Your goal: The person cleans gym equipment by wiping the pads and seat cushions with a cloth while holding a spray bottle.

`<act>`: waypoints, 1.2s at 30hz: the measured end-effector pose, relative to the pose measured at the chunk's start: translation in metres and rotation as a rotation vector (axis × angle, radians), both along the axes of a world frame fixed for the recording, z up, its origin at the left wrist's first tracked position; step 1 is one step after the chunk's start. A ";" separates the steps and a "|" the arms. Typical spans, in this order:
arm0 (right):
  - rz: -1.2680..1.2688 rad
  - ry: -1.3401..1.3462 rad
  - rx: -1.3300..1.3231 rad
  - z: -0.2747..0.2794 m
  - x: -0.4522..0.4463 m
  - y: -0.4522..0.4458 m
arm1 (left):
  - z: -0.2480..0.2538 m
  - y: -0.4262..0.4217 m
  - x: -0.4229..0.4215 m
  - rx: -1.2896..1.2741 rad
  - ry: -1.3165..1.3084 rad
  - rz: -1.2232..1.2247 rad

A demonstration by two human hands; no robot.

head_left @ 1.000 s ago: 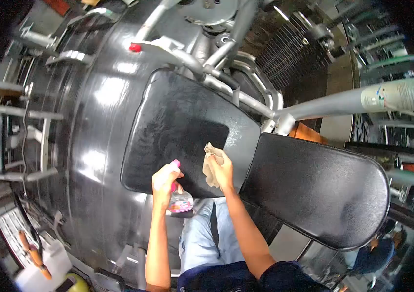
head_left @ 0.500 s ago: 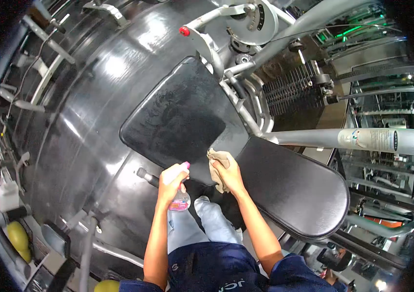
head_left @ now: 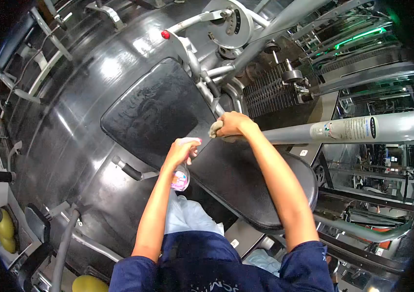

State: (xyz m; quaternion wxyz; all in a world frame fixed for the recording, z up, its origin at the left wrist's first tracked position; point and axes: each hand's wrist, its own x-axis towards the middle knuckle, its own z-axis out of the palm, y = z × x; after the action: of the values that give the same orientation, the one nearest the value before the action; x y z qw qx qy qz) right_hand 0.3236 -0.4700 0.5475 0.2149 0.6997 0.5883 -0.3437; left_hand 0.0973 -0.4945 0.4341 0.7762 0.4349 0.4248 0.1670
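My left hand (head_left: pixel 183 151) is wrapped round the neck of a clear spray bottle (head_left: pixel 180 178) with a pink nozzle, held over the near edge of a black padded seat (head_left: pixel 153 112). Wet-looking smears mark the seat's surface. My right hand (head_left: pixel 234 124) grips a crumpled beige cloth (head_left: pixel 215 128), mostly hidden by the fingers, near the corner where the seat meets a longer black pad (head_left: pixel 255 182). Just beyond that hand is the silver frame tube of the machine (head_left: pixel 290 135).
A weight stack (head_left: pixel 270 95) and a round metal disc (head_left: pixel 229 24) stand beyond the seat. A padded handle (head_left: pixel 128 169) juts out at the near left. More gym frames line the left, and a yellow-green object (head_left: pixel 89 283) lies at the bottom.
My right hand has moved up and away from me with the cloth, from the seat's near edge to beside the frame tube. The view has shifted, and my left hand still holds the bottle.
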 end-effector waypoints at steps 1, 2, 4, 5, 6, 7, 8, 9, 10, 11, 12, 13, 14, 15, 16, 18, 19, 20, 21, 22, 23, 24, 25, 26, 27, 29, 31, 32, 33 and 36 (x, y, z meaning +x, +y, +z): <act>-0.001 -0.001 -0.009 -0.003 0.010 -0.002 | -0.001 0.002 0.010 -0.009 -0.001 -0.001; 0.009 -0.013 0.027 -0.008 0.022 -0.003 | -0.003 0.005 0.019 0.020 0.030 -0.040; -0.006 -0.003 0.084 -0.017 0.043 -0.007 | -0.011 0.011 0.034 0.037 0.086 -0.096; -0.007 0.002 0.064 -0.022 0.051 -0.008 | -0.015 0.016 0.041 0.017 0.090 -0.097; 0.011 -0.003 0.082 -0.025 0.057 -0.007 | -0.020 0.022 0.048 0.004 0.124 -0.133; 0.028 -0.006 0.099 -0.029 0.062 -0.007 | -0.026 0.026 0.055 -0.011 0.159 -0.171; 0.024 0.005 0.095 -0.031 0.068 -0.007 | -0.031 0.029 0.061 -0.016 0.166 -0.177; 0.009 0.011 0.074 -0.037 0.071 -0.007 | -0.031 0.032 0.067 -0.036 0.170 -0.193; -0.002 0.004 0.086 -0.042 0.074 -0.008 | -0.030 0.036 0.073 -0.047 0.225 -0.216; -0.009 -0.005 0.098 -0.046 0.078 -0.008 | -0.030 0.039 0.079 -0.056 0.278 -0.236; -0.036 0.003 0.071 -0.048 0.080 -0.007 | -0.034 0.042 0.083 -0.072 0.279 -0.246; -0.046 0.004 0.056 -0.051 0.083 -0.007 | -0.038 0.044 0.087 -0.068 0.304 -0.261; -0.064 0.018 0.055 -0.053 0.084 -0.007 | -0.041 0.046 0.089 -0.062 0.329 -0.275; -0.080 0.032 0.058 -0.051 0.084 -0.005 | -0.045 0.048 0.091 -0.069 0.331 -0.283; -0.088 0.034 0.053 -0.050 0.083 -0.002 | -0.048 0.051 0.091 -0.072 0.295 -0.291; -0.092 0.037 0.032 -0.045 0.080 -0.002 | -0.049 0.051 0.086 -0.086 0.259 -0.313; -0.102 0.036 0.025 -0.046 0.078 -0.005 | -0.047 0.051 0.081 -0.009 0.220 -0.329; -0.106 0.030 0.015 -0.047 0.076 -0.005 | -0.044 0.053 0.075 0.070 0.181 -0.340; -0.106 0.024 0.006 -0.048 0.074 -0.006 | -0.046 0.052 0.070 0.067 0.180 -0.342; -0.106 0.029 -0.014 -0.050 0.072 -0.007 | -0.047 0.051 0.064 0.033 0.128 -0.301; -0.103 0.030 -0.015 -0.061 0.073 -0.010 | -0.049 0.051 0.057 0.000 0.076 -0.256; -0.014 0.025 0.005 -0.076 0.075 -0.016 | -0.050 0.053 0.050 0.076 0.006 -0.286; 0.076 0.020 0.025 -0.083 0.073 -0.016 | -0.052 0.053 0.042 0.075 0.010 -0.282; 0.107 -0.018 -0.041 -0.093 0.070 -0.013 | -0.055 0.053 0.036 0.075 0.057 -0.310; 0.112 -0.014 -0.043 -0.101 0.068 -0.010 | -0.057 0.052 0.030 0.072 0.103 -0.340; 0.193 -0.032 0.050 -0.129 0.069 -0.004 | -0.062 0.049 0.019 0.049 0.078 -0.278; 0.274 -0.053 0.087 -0.164 0.068 0.003 | -0.067 0.042 0.011 0.021 0.051 -0.221; 0.283 -0.044 0.060 -0.172 0.065 0.008 | -0.069 0.040 0.010 0.013 0.044 -0.162; 0.294 -0.037 0.035 -0.172 0.060 0.013 | -0.069 0.040 0.009 0.007 0.037 -0.100; 0.343 0.064 -0.034 -0.157 0.059 0.015 | -0.068 0.034 0.006 -0.010 0.064 -0.026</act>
State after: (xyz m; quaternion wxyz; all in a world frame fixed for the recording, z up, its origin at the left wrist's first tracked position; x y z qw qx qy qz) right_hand 0.3824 -0.4547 0.3903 0.2635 0.5739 0.6997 -0.3340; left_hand 0.1035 -0.4605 0.3665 0.7666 0.4414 0.4446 0.1408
